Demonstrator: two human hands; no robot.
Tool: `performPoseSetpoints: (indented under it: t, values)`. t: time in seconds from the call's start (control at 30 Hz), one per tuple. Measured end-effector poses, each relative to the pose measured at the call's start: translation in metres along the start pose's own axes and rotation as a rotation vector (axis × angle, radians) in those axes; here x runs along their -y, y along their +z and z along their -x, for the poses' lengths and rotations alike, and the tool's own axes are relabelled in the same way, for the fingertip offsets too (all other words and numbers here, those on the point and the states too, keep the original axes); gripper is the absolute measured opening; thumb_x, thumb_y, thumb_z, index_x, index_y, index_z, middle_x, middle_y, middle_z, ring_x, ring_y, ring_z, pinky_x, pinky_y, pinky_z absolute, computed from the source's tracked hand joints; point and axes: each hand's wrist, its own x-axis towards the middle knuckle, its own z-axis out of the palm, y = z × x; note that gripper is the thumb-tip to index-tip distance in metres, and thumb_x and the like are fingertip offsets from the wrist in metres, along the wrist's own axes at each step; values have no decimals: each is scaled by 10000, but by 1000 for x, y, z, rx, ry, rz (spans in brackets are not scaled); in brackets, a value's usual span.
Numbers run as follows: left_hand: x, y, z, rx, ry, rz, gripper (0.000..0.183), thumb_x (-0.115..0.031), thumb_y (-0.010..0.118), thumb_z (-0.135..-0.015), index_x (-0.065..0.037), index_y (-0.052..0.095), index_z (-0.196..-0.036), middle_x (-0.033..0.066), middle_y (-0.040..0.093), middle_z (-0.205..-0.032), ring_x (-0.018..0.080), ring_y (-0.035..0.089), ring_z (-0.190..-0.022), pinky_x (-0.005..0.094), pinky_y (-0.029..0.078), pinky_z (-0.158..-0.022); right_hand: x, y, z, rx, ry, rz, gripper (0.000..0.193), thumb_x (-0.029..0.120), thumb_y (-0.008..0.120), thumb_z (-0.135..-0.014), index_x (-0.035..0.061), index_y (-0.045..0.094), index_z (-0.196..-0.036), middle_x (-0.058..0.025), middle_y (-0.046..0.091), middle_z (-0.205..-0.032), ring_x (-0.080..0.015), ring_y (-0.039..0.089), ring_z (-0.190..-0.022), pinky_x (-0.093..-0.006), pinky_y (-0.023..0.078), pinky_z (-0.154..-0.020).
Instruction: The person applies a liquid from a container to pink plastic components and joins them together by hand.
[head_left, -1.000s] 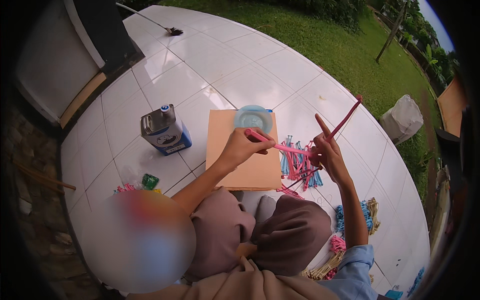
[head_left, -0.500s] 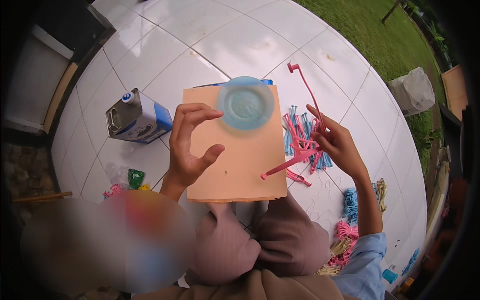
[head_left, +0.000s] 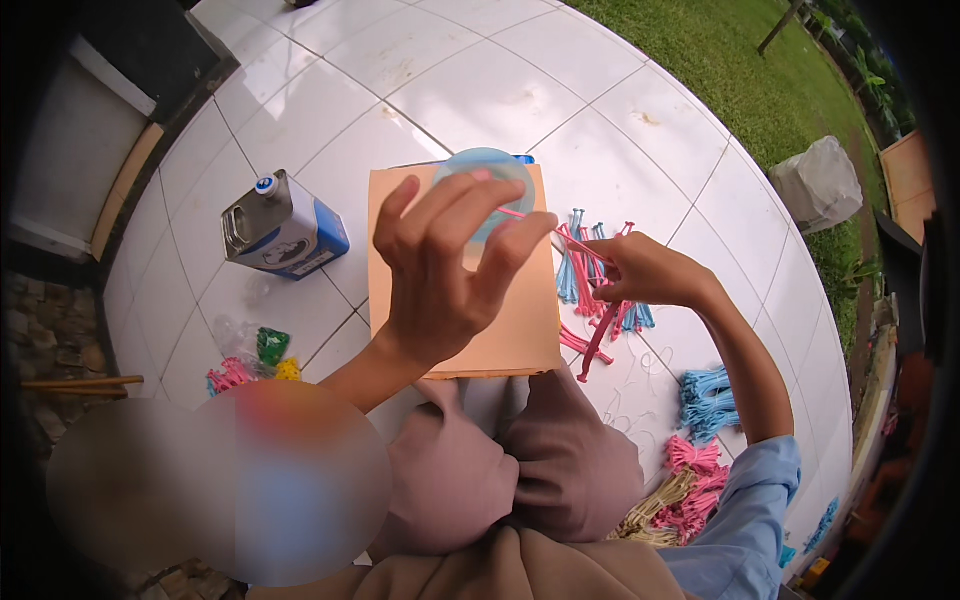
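My left hand (head_left: 440,270) is raised over an orange board (head_left: 500,330) lying on the white tiles, fingers spread and palm empty. It partly covers a round pale-blue lid (head_left: 500,165) at the board's far edge. My right hand (head_left: 645,272) is closed on long pink strips (head_left: 598,345) beside the board, above a loose pile of pink and blue strips (head_left: 580,275). One thin pink strand (head_left: 555,232) runs from my right hand toward my left fingertips; whether they touch it is unclear.
A blue and silver tin can (head_left: 282,230) stands left of the board. A plastic bag of coloured bits (head_left: 255,350) lies nearer me. Bundles of blue (head_left: 708,398), pink (head_left: 692,458) and tan strips (head_left: 660,500) lie at my right. A white sack (head_left: 820,180) sits on the grass.
My left hand let go of the pink strip, opened and rose over the board. My right hand dropped from its raised position toward the pile, still holding pink strips. The camera moved closer.
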Motion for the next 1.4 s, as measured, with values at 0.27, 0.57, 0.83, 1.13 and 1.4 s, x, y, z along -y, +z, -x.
performPoseSetpoints:
  t: [0.27,0.57,0.83,1.13,1.4]
  values:
    - [-6,39,67,627,34,295,331,-82,573,-766,-133,536,-1091,25,505,-876,166,562,-862,354,461,-772,-3,8,-25,212,-102,62,536,98,655,-720,35,483,-1223,-101,518,-598,-219,505,-548,-337,425,-542]
    - [24,34,77,964,-450,677,158,-56,564,-782,-87,560,-936,41,501,-855,197,594,-673,307,507,-587,-35,35,-46,80,-203,-506,849,-67,620,-652,140,277,-1401,-18,406,-799,-113,465,-706,-261,427,-655]
    - [43,39,87,977,-231,525,253,-37,606,-715,-94,630,-960,26,524,-830,150,600,-679,261,506,-556,-64,47,-71,-182,-313,-566,577,32,640,-716,85,374,-1225,-59,490,-841,-152,513,-783,-304,464,-780]
    - [44,51,106,649,-90,286,295,-47,671,-639,-83,691,-931,29,587,-762,155,589,-605,256,473,-505,-64,56,-83,-307,-301,-634,567,41,665,-727,70,376,-1214,-64,504,-853,-145,523,-807,-296,476,-786]
    - [41,55,110,649,-155,263,304,-54,655,-635,-112,697,-930,16,584,-785,157,597,-630,257,487,-533,-73,80,-81,-467,-311,-603,532,82,725,-717,65,437,-1164,-64,532,-894,-169,537,-863,-308,459,-773]
